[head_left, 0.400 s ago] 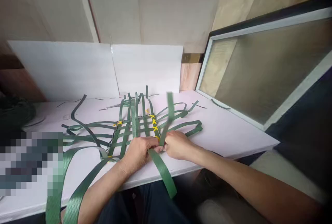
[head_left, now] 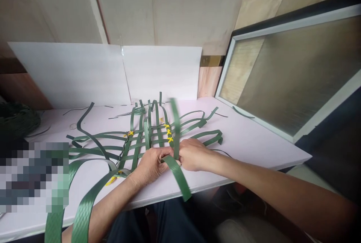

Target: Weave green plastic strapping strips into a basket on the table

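Apparently pinching a curling strap (head_left: 179,179) at the near edge of a green lattice (head_left: 137,145) with the left hand (head_left: 152,164), pressing from above with the thumb and tucking the other fingers out of sight. Curled tight just beside it, at three o'clock, with the right hand (head_left: 193,154), seemingly gripping the low end of an upright strap (head_left: 176,130), blurred toward its top.

As for the lattice, lies on the pale surface (head_left: 248,149) at twelve o'clock from the left hand and at ten o'clock from the right, spreading loose ends toward nine, twelve and two. Bound along one side with yellow ties (head_left: 169,132), at one o'clock from the left hand, and with another yellow tie (head_left: 129,133) near ten.

Reaching in from between seven and eight o'clock with the left forearm, bent over at the wrist; from four o'clock with the right, held nearly straight through the wrist, with knuckles turned up. Falling toward five o'clock from the left thumb, in the case of the curling strap, down to the surface's near edge. Looping at eight o'clock, over the left forearm's side, with long bands (head_left: 84,205).
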Demonstrator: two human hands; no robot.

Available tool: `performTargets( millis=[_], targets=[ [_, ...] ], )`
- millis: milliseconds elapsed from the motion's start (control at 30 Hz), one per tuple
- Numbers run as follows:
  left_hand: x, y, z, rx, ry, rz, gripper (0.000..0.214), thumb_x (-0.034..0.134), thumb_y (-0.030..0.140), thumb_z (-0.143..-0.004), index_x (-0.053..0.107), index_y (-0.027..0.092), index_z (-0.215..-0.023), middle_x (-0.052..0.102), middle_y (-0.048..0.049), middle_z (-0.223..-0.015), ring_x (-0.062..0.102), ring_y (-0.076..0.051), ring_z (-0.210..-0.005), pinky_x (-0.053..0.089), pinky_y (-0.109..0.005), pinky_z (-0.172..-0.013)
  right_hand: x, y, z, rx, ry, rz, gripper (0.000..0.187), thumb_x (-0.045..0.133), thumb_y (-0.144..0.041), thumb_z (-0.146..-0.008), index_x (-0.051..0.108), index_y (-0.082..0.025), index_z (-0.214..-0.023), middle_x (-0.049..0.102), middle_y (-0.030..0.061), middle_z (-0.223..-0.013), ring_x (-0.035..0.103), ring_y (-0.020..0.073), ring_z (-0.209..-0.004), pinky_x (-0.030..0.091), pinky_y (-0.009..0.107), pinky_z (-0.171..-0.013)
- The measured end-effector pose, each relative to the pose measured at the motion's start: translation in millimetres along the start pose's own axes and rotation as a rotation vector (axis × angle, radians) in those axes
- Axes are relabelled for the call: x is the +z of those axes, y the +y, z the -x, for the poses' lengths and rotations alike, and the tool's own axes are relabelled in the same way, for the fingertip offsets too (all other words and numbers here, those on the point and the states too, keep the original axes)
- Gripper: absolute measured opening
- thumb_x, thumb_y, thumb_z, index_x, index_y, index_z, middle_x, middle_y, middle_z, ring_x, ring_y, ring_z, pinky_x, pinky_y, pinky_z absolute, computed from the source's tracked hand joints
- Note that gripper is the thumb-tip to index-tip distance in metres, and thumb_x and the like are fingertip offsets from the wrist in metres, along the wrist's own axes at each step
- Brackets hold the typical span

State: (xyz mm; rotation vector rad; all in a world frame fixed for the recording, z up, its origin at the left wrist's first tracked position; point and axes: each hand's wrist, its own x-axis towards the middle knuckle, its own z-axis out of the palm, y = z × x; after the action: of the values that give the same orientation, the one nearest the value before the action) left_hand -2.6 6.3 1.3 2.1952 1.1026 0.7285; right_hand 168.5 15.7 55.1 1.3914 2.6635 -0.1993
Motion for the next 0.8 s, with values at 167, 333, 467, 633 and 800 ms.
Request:
performTargets(
  millis=[167,333,467,633,800],
  targets=[
    [2.5,-4.6,-1.5,-0.074,0.013,0.038,0.042,0.046,0.049,-0.090,0.059,0.015,-0.069,0.052,0.0009,-0.063,0.043,-0.011,-0.060,0.035,-0.022,-0.058,6.3,21.2,-13.2,-0.071,-0.090,-0.226,0.016,0.064,-0.017,-0.079,0.055,-0.017,-0.066,0.054,-0.0016,-0.064,0.050,0.0145,-0.062,0.028,0.022,-0.051],
    [0.9,-7.7,-1.9,-0.074,-0.001,0.191,0.039,0.049,0.050,-0.089,0.060,0.015,-0.078,0.057,-0.0020,-0.078,0.048,-0.013,-0.074,0.041,-0.024,-0.070,25.4,41.1,-18.1,-0.145,-0.094,-0.589,0.021,0.061,-0.011,-0.080,0.048,-0.016,-0.064,0.046,-0.0051,-0.061,0.042,0.0103,-0.059,0.026,0.020,-0.053],
    [-1.3,-7.5,-2.6,-0.187,-0.013,0.249,0.039,0.052,0.051,-0.086,0.055,0.015,-0.072,0.051,0.0007,-0.070,0.044,-0.012,-0.068,0.039,-0.023,-0.063,38.2,49.5,-15.4,-0.227,-0.022,-0.686,0.015,0.059,-0.011,-0.082,0.053,-0.015,-0.068,0.048,-0.0057,-0.062,0.041,0.0100,-0.060,0.027,0.020,-0.056],
    [-2.0,-8.5,-4.1,-0.191,-0.042,0.248,0.036,0.051,0.048,-0.087,0.054,0.016,-0.072,0.047,0.0029,-0.068,0.041,-0.011,-0.067,0.038,-0.023,-0.063,54.4,46.8,-3.3,-0.349,0.295,-0.593,0.015,0.056,-0.011,-0.087,0.058,-0.015,-0.072,0.053,-0.0040,-0.071,0.047,0.0106,-0.067,0.029,0.022,-0.062],
    [-0.9,-8.5,-4.3,-0.215,-0.023,0.226,0.038,0.053,0.051,-0.085,0.052,0.016,-0.071,0.046,0.0033,-0.068,0.039,-0.011,-0.066,0.035,-0.022,-0.060,61.4,31.4,9.8,-0.301,0.558,-0.249,0.020,0.048,-0.004,-0.084,0.050,-0.015,-0.067,0.049,-0.0009,-0.075,0.042,0.0116,-0.064,0.022,0.026,-0.057]
  ],
)
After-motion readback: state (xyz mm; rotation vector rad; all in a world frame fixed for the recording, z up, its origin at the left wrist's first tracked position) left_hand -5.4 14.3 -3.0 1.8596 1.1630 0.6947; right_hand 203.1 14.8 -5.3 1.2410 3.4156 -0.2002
